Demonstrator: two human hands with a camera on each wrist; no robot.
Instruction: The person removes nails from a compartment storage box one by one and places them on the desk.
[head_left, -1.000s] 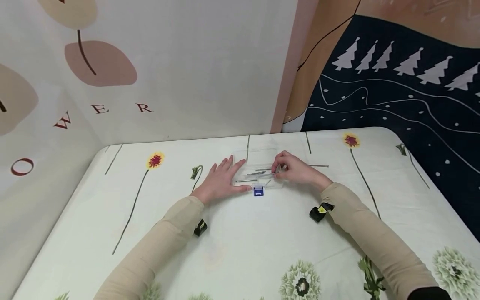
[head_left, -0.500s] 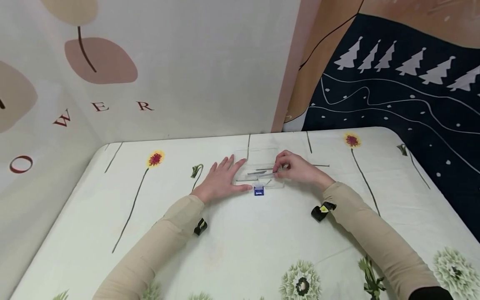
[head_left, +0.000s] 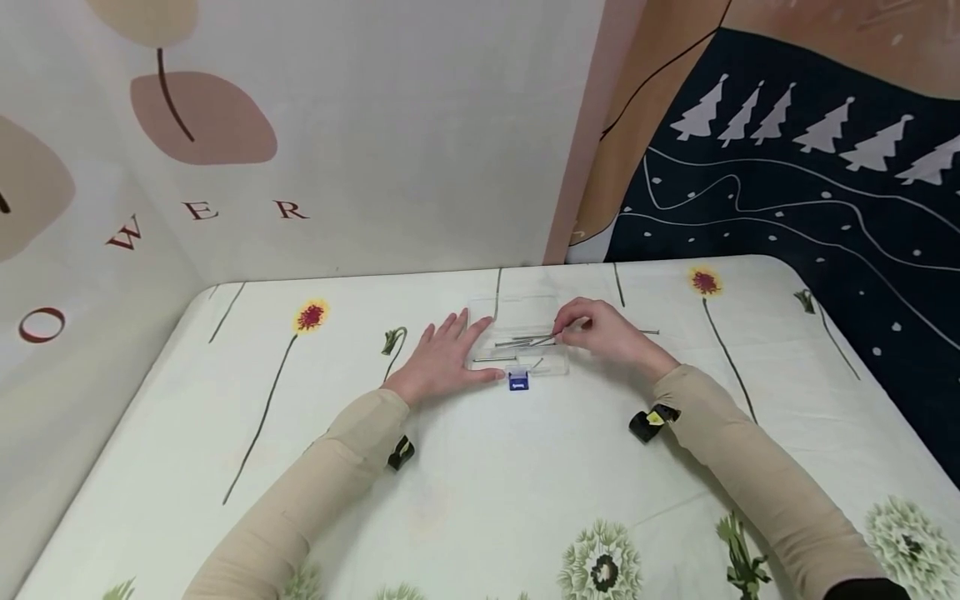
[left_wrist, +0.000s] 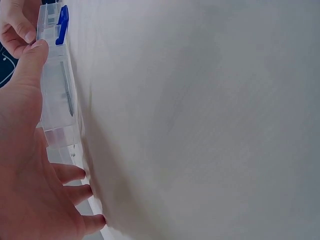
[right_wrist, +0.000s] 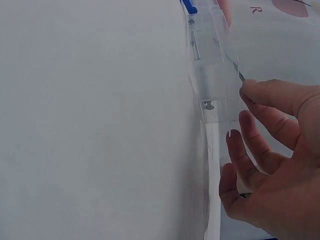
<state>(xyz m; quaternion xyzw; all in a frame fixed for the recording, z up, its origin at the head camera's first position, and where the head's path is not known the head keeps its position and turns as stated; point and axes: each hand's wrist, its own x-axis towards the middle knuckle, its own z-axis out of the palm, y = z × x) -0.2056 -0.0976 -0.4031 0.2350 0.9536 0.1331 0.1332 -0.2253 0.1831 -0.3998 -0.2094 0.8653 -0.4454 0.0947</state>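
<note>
A clear plastic box (left_wrist: 55, 95) with a blue latch (head_left: 518, 381) lies on the cloth, its transparent lid (head_left: 525, 310) laid back behind it. Several thin metal nails (head_left: 495, 359) are in the box. My left hand (head_left: 444, 362) rests at the box's left side with fingers spread, the thumb along its front edge. Over the box's right part, my right hand (head_left: 606, 335) pinches a nail (right_wrist: 242, 76) between thumb and index finger. That nail slants down toward the others; its lower end is hard to tell apart from them. The other right fingers are loosely bent.
Another nail (head_left: 651, 332) sticks out to the right from behind the right hand. A floral cloth (head_left: 480, 483) covers the table. Patterned fabric (head_left: 420, 150) hangs behind the table, and a dark tree-print cloth (head_left: 780, 200) hangs at the right.
My right hand has moved slightly right and up, and the nail in its fingers now tilts, its held end raised. My left hand stays in place.
</note>
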